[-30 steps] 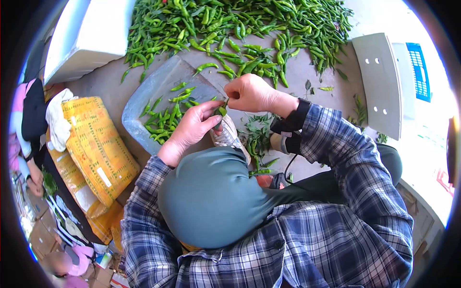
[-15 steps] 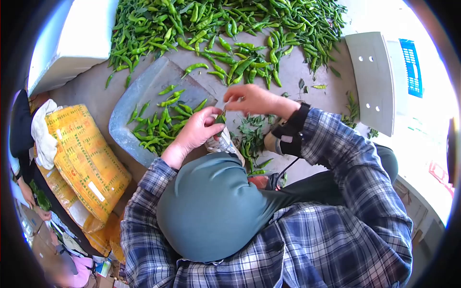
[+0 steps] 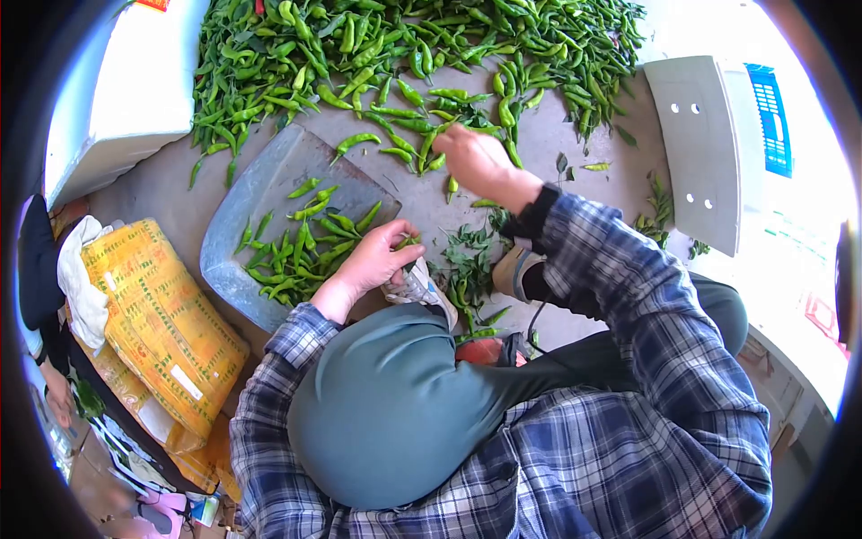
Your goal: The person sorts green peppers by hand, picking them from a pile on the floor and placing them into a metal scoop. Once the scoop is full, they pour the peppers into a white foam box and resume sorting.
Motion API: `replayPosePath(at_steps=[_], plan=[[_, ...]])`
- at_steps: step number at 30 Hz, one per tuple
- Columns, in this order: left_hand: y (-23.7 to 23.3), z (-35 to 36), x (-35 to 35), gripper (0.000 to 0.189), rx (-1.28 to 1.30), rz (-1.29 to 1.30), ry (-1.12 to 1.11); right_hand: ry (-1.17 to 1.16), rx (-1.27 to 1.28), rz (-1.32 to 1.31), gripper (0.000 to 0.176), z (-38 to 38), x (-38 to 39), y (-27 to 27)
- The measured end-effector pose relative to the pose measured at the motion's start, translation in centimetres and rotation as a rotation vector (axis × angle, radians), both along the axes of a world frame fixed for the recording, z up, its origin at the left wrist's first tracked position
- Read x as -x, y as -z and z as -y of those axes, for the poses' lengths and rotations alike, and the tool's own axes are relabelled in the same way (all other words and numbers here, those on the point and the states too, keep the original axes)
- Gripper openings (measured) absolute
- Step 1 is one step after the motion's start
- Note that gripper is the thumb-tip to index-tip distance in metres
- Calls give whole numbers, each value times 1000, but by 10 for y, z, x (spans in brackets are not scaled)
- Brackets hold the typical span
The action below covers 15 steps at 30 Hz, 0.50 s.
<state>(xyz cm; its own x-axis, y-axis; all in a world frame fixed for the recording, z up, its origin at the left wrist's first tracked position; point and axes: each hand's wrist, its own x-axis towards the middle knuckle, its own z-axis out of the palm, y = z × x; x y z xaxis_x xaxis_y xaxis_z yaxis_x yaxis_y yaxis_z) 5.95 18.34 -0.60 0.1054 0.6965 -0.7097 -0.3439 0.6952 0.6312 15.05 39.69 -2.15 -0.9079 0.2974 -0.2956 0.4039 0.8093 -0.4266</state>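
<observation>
item: green chilli sorting, floor level.
left hand (image 3: 373, 260): fingers pinched on one green chilli (image 3: 409, 241), held just beside the near edge of the grey metal pan (image 3: 269, 175).
right hand (image 3: 476, 157): stretched to the near fringe of the chilli pile (image 3: 404, 45), fingers curled down among loose pods; whether one is gripped cannot be told.
step, as judged: a fresh pod is being fetched while the held one is kept at the pan.
next move, as judged: a short carry over the pan's low rim is called for.
room: bare concrete floor (image 3: 575, 135) lies open between pan and pile. the sides are hemmed by the white foam box (image 3: 117, 99), yellow sack (image 3: 157, 310) and discarded leaves (image 3: 467, 256).
</observation>
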Motion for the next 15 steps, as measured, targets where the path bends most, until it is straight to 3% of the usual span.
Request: replayPosePath(at_steps=[2, 5, 8, 10, 12, 14, 15], plan=[[7, -4, -8, 25, 8, -47, -21, -59, -185, 39, 26, -17, 9, 21], [13, -9, -9, 26, -113, -211, 169, -119, -261, 150, 32, -33, 11, 36], [21, -4, -10, 27, -76, 75, -24, -81, -239, 182, 30, -42, 14, 34], [24, -1, -7, 27, -45, 79, 11, 19, -277, 169, 29, -50, 14, 25], [26, -2, -5, 28, -31, 99, -14, 123, -165, 207, 29, -51, 15, 5], [23, -5, -6, 29, 17, 108, -46, 168, 72, 99, 35, -41, 5, 0], [25, -6, -7, 32, 4, 115, -94, 87, 216, -74, 40, -37, -4, 20]])
